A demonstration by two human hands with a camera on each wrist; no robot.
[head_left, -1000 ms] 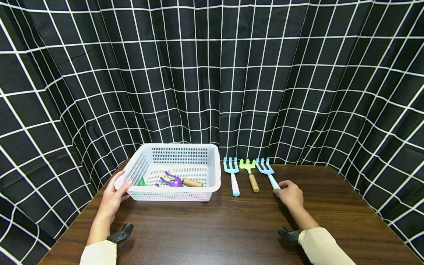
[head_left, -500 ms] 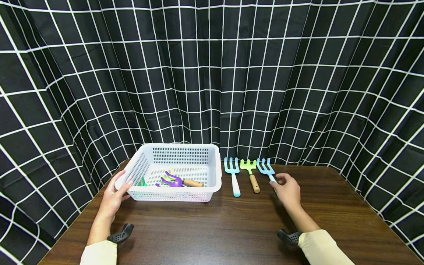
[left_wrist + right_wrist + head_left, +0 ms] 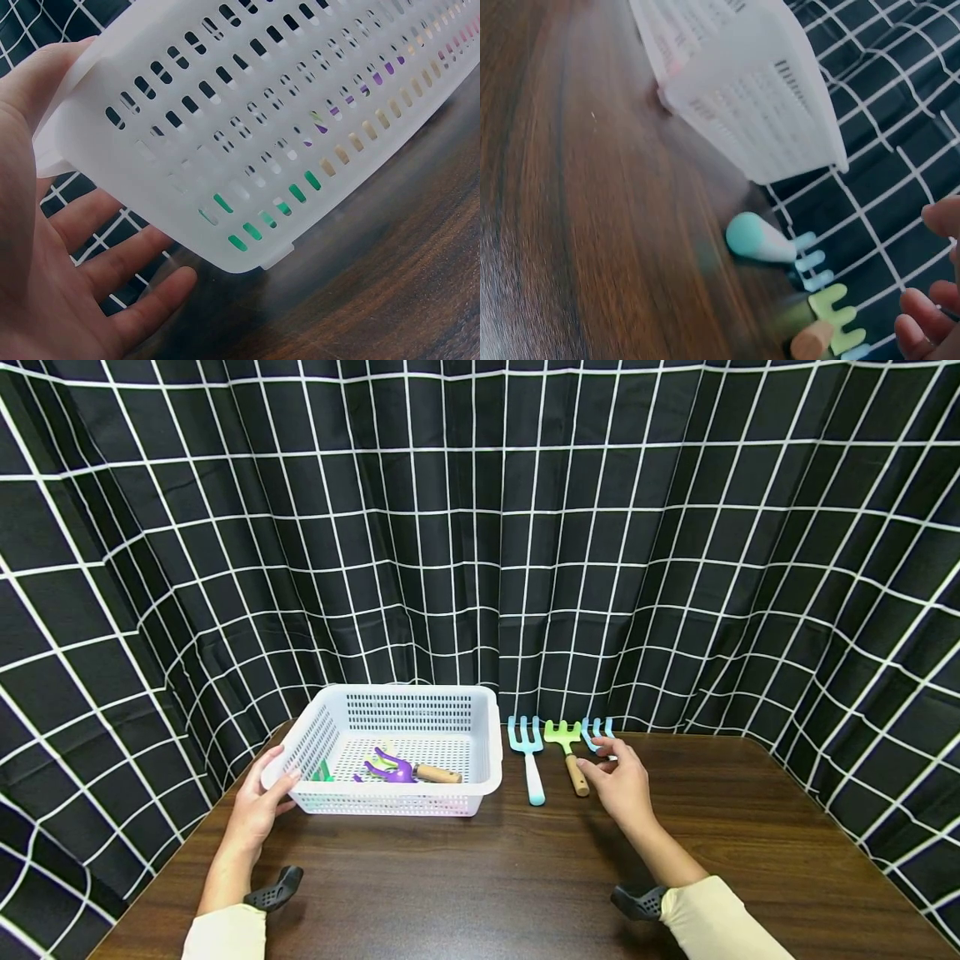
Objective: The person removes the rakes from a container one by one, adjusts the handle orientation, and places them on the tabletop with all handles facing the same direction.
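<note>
In the head view, my left hand (image 3: 255, 802) holds the near left corner of a white plastic basket (image 3: 390, 806), its thumb over the rim and its other fingers outside. My right hand (image 3: 621, 783) hovers over the table with thumb and fingers apart, holding nothing. It is nearest to a green hand fork (image 3: 576, 775) with a wooden handle, and hides much of a blue hand fork (image 3: 591, 733). A second blue fork (image 3: 532, 777), with a white handle, lies to the left, beside the basket. The right wrist view shows my right hand (image 3: 934, 307) at its edge.
Inside the basket lie a purple tool (image 3: 399, 772), a wooden handle (image 3: 437, 774) and a green piece (image 3: 321, 772). Behind the dark wooden table (image 3: 450, 877) hangs a black curtain (image 3: 420, 543) with a white grid.
My right hand has left the handle of the rightmost blue fork and moved left and forward towards the green fork. My left hand and the basket have stayed in place.
</note>
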